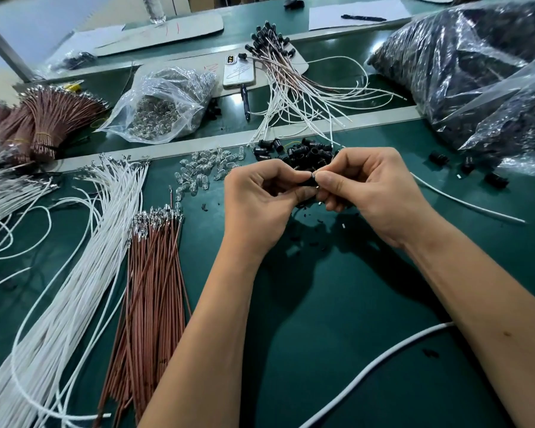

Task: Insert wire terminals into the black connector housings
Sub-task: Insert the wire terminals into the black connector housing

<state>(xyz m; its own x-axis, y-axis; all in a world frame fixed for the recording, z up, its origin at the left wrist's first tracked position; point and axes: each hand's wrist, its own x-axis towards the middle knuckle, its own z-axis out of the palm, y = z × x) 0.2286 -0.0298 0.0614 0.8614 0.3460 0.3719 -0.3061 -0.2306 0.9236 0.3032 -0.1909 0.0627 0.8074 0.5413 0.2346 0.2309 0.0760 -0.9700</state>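
Left hand [260, 196] grips a black housing [308, 180] steady; right hand [368, 186] pinches a white wire [464, 202], trailing toward four o'clock, to feed it.

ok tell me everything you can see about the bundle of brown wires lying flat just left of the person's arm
The brown wires lie loose on the green table mat, side by side in a long narrow bundle that runs from the near edge away from the person. They look like thin, reddish-brown insulated leads. Their far ends carry small shiny metal terminals, bunched roughly level. The white wires lie right alongside on the left; the left forearm passes close on the right. No hand holds them.
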